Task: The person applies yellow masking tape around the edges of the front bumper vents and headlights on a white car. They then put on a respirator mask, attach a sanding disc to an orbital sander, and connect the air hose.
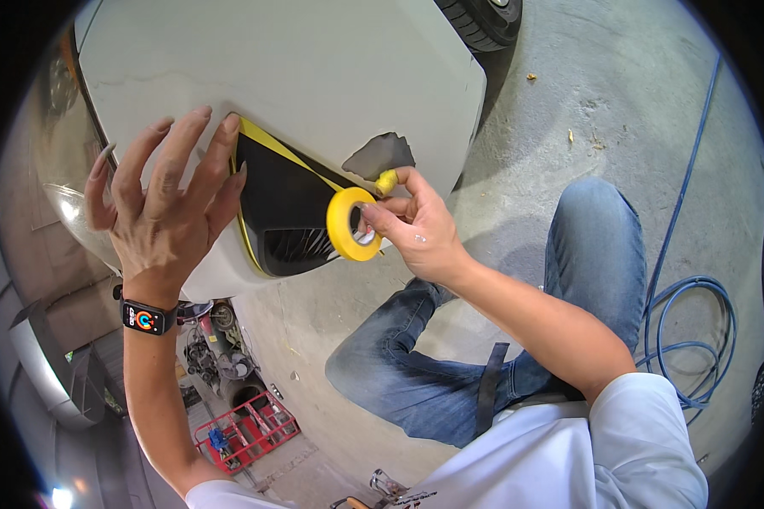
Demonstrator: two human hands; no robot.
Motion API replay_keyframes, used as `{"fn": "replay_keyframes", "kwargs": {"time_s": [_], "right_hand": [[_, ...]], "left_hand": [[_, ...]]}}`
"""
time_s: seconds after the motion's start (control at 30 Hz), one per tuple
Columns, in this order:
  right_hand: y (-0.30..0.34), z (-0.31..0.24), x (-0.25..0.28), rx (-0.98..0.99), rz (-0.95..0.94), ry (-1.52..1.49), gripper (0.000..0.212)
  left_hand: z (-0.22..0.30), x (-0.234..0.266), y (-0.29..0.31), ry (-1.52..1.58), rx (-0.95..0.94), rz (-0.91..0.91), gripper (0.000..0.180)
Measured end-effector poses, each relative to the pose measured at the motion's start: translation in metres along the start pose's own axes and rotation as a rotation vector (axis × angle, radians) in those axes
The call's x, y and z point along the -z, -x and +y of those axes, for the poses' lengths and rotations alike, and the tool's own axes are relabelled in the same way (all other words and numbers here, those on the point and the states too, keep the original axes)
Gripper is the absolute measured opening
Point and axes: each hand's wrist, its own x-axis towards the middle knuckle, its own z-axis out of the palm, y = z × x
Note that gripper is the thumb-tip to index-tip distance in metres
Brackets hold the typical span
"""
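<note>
My left hand [168,182] is open with fingers spread against a white car bumper [272,51]. Its index fingertip touches the upper corner of a black grille insert [276,191]. Yellow masking tape [272,147] runs along that insert's upper edge, with another yellow line down its left side. My right hand [420,225] is closed on a roll of yellow masking tape [342,222], held at the insert's right end with the thumb at the roll's centre. A small yellow wad [386,182] sits at the right index fingertip. Just above lies a dark grey bare patch [380,157] on the bumper.
A car tyre [482,21] stands at the top. A blue hose [692,288] lies coiled on the concrete floor [535,127] to the right. My bent legs in jeans [598,254] are close below the bumper. A red crate [246,431] with tools and machine parts [221,348] sit at lower left.
</note>
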Motion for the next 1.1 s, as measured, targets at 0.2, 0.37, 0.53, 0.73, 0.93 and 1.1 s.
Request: {"fn": "replay_keyframes", "kwargs": {"time_s": [0.2,0.37,0.53,0.73,0.93,1.1], "right_hand": [[0.000,0.016,0.008,0.092,0.034,0.088,0.042],[-0.001,0.014,0.011,0.072,0.023,0.122,0.043],[0.002,0.018,0.017,0.096,0.020,0.196,0.048],[0.012,0.028,0.038,0.043,0.124,0.300,0.043],[0.013,0.039,0.052,0.026,0.064,0.372,0.038],[0.011,0.048,0.058,0.036,0.099,0.379,0.040]], "left_hand": [[-0.007,-0.001,-0.001,0.103,-0.001,-0.028,0.039],[-0.013,0.000,-0.006,0.228,-0.066,-0.044,0.045],[-0.011,0.003,-0.007,0.242,-0.117,-0.057,0.043],[-0.010,0.002,-0.007,0.248,-0.130,-0.052,0.039],[-0.004,0.003,-0.008,0.253,-0.156,-0.065,0.039],[0.012,0.008,-0.005,0.270,-0.176,-0.135,0.039]]}}
